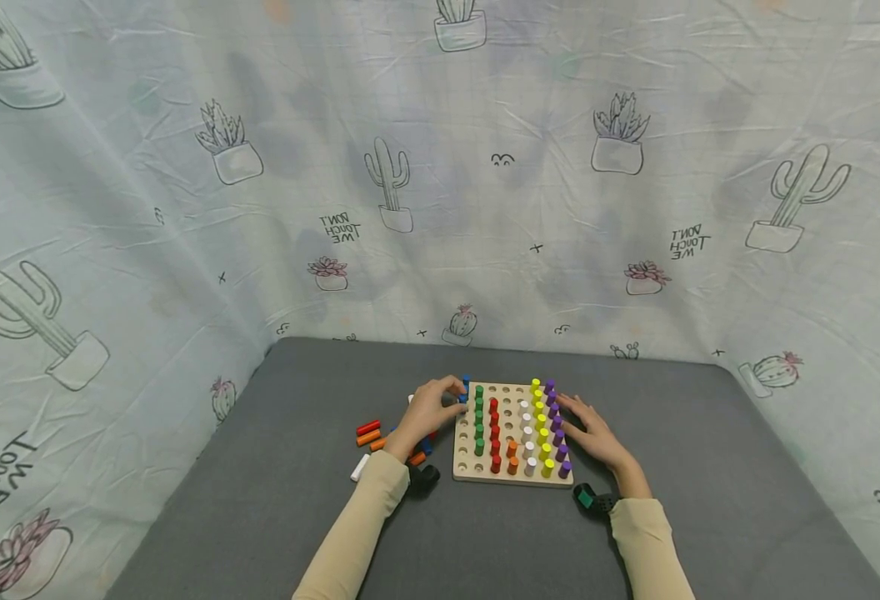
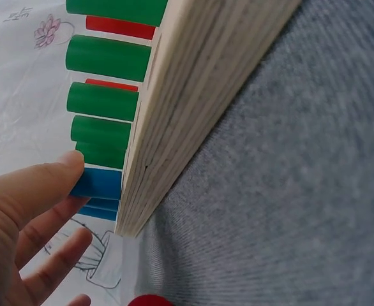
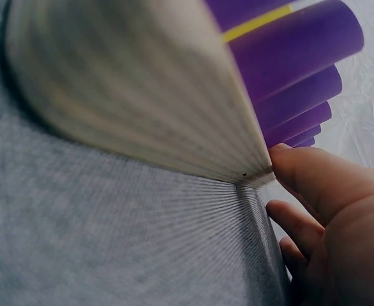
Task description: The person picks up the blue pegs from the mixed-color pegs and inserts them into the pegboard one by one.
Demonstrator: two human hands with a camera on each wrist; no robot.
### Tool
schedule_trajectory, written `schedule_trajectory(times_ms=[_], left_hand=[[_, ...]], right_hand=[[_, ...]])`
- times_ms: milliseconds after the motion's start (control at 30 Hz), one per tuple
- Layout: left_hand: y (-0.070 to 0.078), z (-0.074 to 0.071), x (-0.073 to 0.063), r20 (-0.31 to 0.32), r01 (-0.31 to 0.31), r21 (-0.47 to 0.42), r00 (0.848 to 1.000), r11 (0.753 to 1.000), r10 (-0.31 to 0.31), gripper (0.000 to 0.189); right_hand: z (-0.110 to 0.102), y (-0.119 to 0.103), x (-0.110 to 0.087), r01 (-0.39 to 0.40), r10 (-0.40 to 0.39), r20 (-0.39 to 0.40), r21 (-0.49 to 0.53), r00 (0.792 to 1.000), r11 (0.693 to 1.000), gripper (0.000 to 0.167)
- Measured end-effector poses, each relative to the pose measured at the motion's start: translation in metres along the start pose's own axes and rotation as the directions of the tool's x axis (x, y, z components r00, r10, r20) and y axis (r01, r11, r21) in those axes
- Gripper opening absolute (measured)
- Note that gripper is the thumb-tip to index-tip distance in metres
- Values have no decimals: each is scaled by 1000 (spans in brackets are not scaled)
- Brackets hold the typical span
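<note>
My left hand (image 1: 428,410) is at the left edge of a wooden pegboard (image 1: 477,477). Its thumb and forefinger pinch a blue peg (image 2: 103,183) that stands in the leftmost column, near another blue peg (image 1: 466,380) at the far corner. Green pegs (image 1: 479,418) line the neighbouring column, followed by red pegs (image 1: 495,433), two orange pegs (image 1: 512,450), white pegs (image 1: 527,435), yellow pegs (image 1: 541,422) and purple pegs (image 1: 557,423). Beside the board's right edge, my right hand (image 1: 593,435) rests with fingers extended, the thumb touching the edge (image 3: 263,175).
Loose pegs lie left of the board, among them a red peg (image 1: 368,427), an orange peg (image 1: 368,438) and a white peg (image 1: 360,467); some are partly behind the left arm. Grey cloth (image 1: 710,467) covers the table. A patterned curtain (image 1: 500,208) hangs around it.
</note>
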State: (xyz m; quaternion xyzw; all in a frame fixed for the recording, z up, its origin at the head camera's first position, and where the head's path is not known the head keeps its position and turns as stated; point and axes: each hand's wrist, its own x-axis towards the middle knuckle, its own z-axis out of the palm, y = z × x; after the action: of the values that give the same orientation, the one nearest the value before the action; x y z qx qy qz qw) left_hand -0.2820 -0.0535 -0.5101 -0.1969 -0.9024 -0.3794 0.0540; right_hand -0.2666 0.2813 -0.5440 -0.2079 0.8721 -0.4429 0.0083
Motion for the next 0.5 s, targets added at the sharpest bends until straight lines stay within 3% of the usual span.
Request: schedule_trajectory(times_ms=[300,500], left_hand=[[1,3,3,-8,-12,22,1000,1000,13,22],[2,5,1,-10,0,62,1000,998,1,22]], right_hand=[[-6,-39,-8,7,-7,-6,16,1000,1000,47],[-7,-44,-10,-23,22,15,16,1000,1000,47]])
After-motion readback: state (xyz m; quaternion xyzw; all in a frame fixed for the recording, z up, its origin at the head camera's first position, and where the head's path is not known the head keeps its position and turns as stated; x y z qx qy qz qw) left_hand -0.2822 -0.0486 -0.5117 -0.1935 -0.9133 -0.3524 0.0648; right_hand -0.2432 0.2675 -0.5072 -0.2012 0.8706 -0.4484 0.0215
